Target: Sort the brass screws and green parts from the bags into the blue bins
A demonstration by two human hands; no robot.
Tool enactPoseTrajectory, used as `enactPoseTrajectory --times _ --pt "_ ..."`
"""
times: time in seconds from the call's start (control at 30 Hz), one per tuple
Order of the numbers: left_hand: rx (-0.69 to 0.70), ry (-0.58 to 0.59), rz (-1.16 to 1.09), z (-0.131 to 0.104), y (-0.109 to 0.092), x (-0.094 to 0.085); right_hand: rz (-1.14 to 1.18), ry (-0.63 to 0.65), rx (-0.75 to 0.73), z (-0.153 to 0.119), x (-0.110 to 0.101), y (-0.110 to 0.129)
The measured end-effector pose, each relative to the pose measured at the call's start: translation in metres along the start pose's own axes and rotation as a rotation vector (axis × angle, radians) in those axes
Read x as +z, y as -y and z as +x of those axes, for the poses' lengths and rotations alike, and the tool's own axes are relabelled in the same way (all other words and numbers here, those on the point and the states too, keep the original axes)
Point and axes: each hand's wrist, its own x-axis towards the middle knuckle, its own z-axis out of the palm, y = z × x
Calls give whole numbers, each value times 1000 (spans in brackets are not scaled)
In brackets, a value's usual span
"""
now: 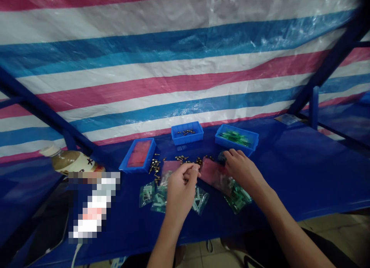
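Observation:
My left hand (182, 185) is closed over the middle of the blue table, with thumb and fingertips pressed together; what they pinch, if anything, is too small to make out. Beneath and beside it lie a pink bag (171, 167) and small clear bags (147, 194) of white pieces. My right hand (241, 166) reaches in from the right with its fingers curled down at a dark, blurred item (222, 157); its grip is partly hidden. Next to that hand lie a larger pink bag (212, 171) and a heap of green packets (239, 198). Small brass-coloured screw-like parts (155, 167) are scattered behind the bags.
Three blue trays stand at the back: one with pink bags (127, 169), one with small metal parts (187, 140), one with green packets (254, 141). A bottle (72, 161) and dark flat object (47, 221) lie left. Striped sheeting (185, 83) hangs behind.

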Motion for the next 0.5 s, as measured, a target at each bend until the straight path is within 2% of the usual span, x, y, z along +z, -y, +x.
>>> enactPoseTrajectory --times 0.07,0.13,0.27,0.33,0.4,0.5 --pt "0 0 4 0 0 0 49 -3 25 1 -4 -3" --pt "0 -12 13 -1 1 -1 205 -48 75 2 -9 -8" --pt "-15 -72 -3 0 -1 -2 803 -165 204 0 -21 -10" --pt "-42 -58 -38 0 -2 -2 1178 -114 253 -2 -28 0" --pt "-73 11 -80 0 -4 0 1477 -2 268 -5 -33 14" --pt "-74 90 -95 -1 -5 3 1644 134 249 -7 -37 31"
